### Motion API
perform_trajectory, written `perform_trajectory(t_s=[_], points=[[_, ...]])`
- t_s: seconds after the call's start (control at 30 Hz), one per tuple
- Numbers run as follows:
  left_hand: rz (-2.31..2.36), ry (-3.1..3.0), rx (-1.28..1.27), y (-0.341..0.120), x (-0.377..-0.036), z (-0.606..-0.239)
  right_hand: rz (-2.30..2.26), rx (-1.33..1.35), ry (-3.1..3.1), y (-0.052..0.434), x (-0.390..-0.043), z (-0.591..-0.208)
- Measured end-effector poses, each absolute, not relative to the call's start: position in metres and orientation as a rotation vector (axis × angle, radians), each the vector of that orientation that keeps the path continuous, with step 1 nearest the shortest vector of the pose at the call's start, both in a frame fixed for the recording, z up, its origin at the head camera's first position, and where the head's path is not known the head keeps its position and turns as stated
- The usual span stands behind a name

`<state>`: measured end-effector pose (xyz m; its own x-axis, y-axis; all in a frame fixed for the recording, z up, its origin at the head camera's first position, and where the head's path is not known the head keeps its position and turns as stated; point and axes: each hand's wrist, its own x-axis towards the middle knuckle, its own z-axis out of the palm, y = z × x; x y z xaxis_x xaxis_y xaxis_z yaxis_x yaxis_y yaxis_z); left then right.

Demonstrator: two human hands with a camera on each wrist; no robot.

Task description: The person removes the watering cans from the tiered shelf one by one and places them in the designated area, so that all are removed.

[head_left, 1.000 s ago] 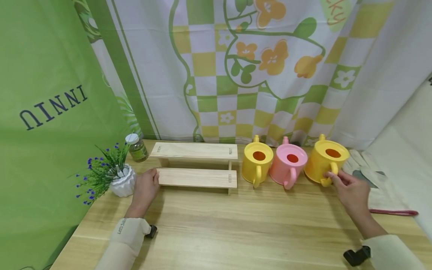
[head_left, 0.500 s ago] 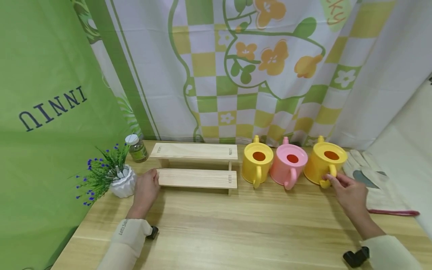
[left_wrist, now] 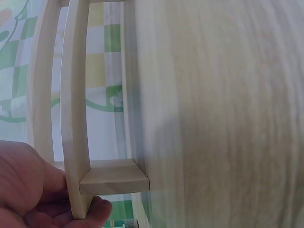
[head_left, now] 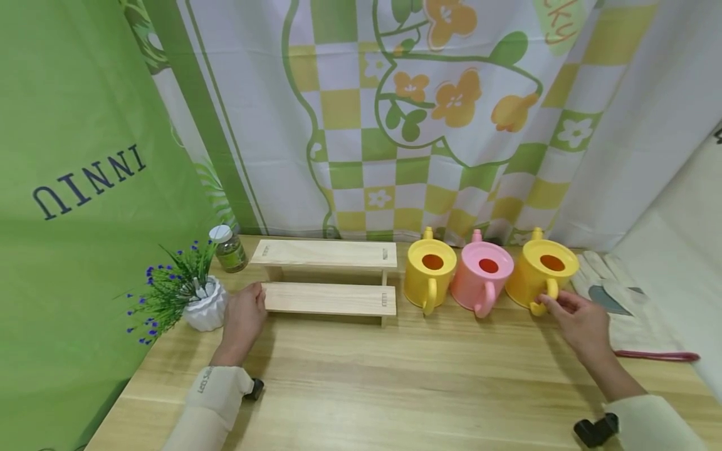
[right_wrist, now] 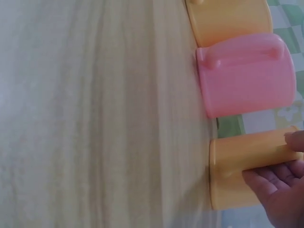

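Note:
My left hand [head_left: 244, 319] grips the left end of the lower board of a two-step wooden shelf [head_left: 329, 297]. In the left wrist view, the fingers [left_wrist: 100, 211] wrap under the board's end, beside the shelf's leg. At the right, my right hand [head_left: 583, 326] holds the handle of a yellow watering can [head_left: 524, 275], which stands upright on the table. The right wrist view has the fingers [right_wrist: 259, 183] curled behind that handle. To its left stand a pink watering can [head_left: 476, 279] and a second yellow watering can [head_left: 417, 282], handles toward me.
Left of the shelf are a white pot [head_left: 205, 307] of purple-flowered greenery and a white-lidded jar [head_left: 230, 250]. Cream cloth gloves [head_left: 637, 313] lie behind my right hand at the table's [head_left: 383, 382] right side. A patterned curtain [head_left: 350, 125] hangs along the back edge.
My right hand has slid the right-hand yellow watering can slightly left, toward the pink one. My left hand and the shelf have stayed in place.

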<state>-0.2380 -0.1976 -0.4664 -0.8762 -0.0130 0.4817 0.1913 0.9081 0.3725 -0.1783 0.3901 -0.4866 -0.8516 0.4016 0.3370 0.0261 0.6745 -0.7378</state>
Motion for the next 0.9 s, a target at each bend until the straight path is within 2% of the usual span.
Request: perform_trajectory(t_s=[0.37,0.53,0.77,0.9], points=[[-0.652,-2.606,-0.096,-0.194,-0.240,-0.466,0.993,-0.438,-2.579,0.383,-0.155,-0.452],[-0.686,-2.599,-0.068,-0.190,-0.241,-0.462,0.998,-0.461,-2.307,0.385,-0.139,-0.427],[-0.720,-2.611,-0.023,-0.194,-0.246,-0.460,0.897,-0.065,-1.956,0.364,-0.137,-0.385],[-0.729,-2.573,0.034,-0.198,-0.233,-0.449,0.814,0.215,-1.972,0.342,-0.137,-0.360]])
